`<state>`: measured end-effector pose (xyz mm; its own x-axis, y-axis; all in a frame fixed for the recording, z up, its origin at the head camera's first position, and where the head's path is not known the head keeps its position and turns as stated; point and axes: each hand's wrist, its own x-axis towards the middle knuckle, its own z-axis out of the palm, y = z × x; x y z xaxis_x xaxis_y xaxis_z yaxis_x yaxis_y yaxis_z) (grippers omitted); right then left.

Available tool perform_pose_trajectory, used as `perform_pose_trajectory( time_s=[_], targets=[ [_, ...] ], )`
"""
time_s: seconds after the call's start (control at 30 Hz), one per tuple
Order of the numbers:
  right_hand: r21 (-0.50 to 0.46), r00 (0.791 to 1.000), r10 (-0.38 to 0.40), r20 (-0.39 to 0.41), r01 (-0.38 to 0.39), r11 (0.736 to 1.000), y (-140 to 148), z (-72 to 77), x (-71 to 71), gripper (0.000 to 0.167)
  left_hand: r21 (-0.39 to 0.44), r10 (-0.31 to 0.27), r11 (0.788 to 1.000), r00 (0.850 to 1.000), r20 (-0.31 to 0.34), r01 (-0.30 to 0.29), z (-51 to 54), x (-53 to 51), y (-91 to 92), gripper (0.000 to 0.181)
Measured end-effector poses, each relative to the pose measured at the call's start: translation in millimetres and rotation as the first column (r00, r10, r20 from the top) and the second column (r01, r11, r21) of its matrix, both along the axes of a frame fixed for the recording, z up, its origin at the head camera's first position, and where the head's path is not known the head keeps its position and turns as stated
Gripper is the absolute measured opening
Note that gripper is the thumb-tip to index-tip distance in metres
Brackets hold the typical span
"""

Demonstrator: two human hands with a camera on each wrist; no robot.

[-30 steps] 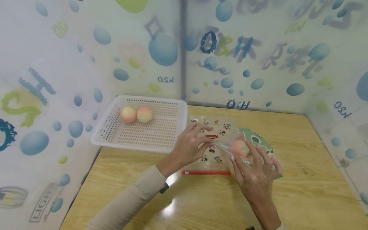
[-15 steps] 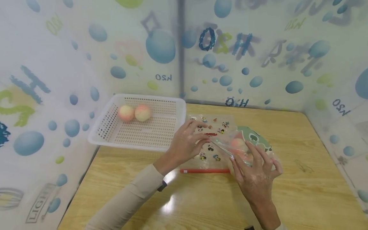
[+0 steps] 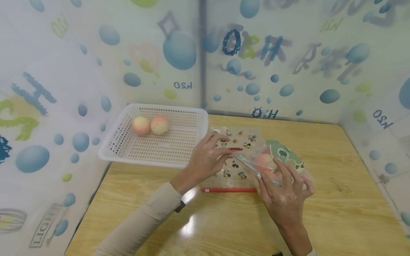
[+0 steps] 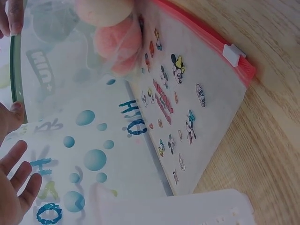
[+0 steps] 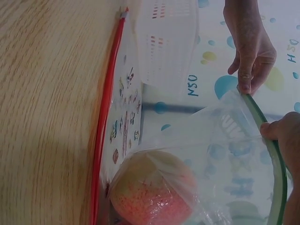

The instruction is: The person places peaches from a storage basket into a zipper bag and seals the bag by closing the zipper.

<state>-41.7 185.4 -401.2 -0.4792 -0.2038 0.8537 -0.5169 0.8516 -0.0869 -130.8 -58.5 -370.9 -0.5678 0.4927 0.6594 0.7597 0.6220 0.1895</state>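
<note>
In the head view my left hand [image 3: 206, 158] pinches one end of the mouth of a clear zip bag [image 5: 225, 129] between thumb and forefinger. Further along that mouth, my right hand [image 3: 285, 192] grips the same edge, its thumb on the green zip strip [image 5: 256, 114] in the right wrist view. Peaches lie inside the bag; one peach [image 5: 152, 187] shows large through the film. Green printing [image 3: 282, 151] covers part of the bag's far side. Beside it, a flat clear bag [image 3: 235, 164] with cartoon figures and a red zip [image 3: 230, 190] lies on the table.
A white plastic basket [image 3: 160, 164] stands at the back left of the wooden table [image 3: 224, 227]. Two peaches, one [image 3: 141, 125] left and one [image 3: 159, 125] right, sit in it side by side. Printed walls [image 3: 288, 35] enclose the table's back and sides.
My left fingertips have shifted very slightly left, along with a small shift of the head view. Both hands keep their hold on the bag's edge.
</note>
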Motion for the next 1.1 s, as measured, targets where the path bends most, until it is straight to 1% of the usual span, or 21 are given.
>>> perform_pose_trajectory(
  time_s=[0.17,0.37,0.53,0.67,0.83,1.1],
  targets=[
    [-0.003,1.000,-0.002,0.007,0.002,1.000,0.5,-0.7,0.1,0.043,-0.010,0.015,1.000,1.000,-0.006,-0.015,0.7,0.3,0.1,0.008],
    [-0.009,1.000,-0.006,-0.009,0.006,1.000,0.2,-0.9,-0.3,0.042,-0.033,0.036,0.999,0.999,-0.007,-0.036,1.0,-0.6,-0.2,0.009],
    [-0.010,1.000,-0.003,-0.016,0.002,1.000,-0.2,-1.2,-0.8,0.042,-0.031,0.038,0.999,0.999,-0.013,-0.039,-0.5,-1.5,-1.3,0.009],
    [-0.011,1.000,-0.005,-0.018,0.005,1.000,-0.1,-1.8,-1.1,0.041,-0.021,0.034,0.999,0.999,-0.008,-0.034,-2.0,-2.7,-2.2,0.009],
    [-0.015,1.000,0.000,0.001,0.000,1.000,0.4,-2.9,-1.3,0.040,-0.020,0.044,0.999,0.999,0.003,-0.044,-4.2,-3.2,-4.0,0.010],
    [-0.015,1.000,0.002,0.004,-0.002,1.000,1.1,-3.9,-1.3,0.037,-0.043,0.065,0.997,0.998,0.009,-0.065,-5.5,-3.7,-5.1,0.009]
  ],
)
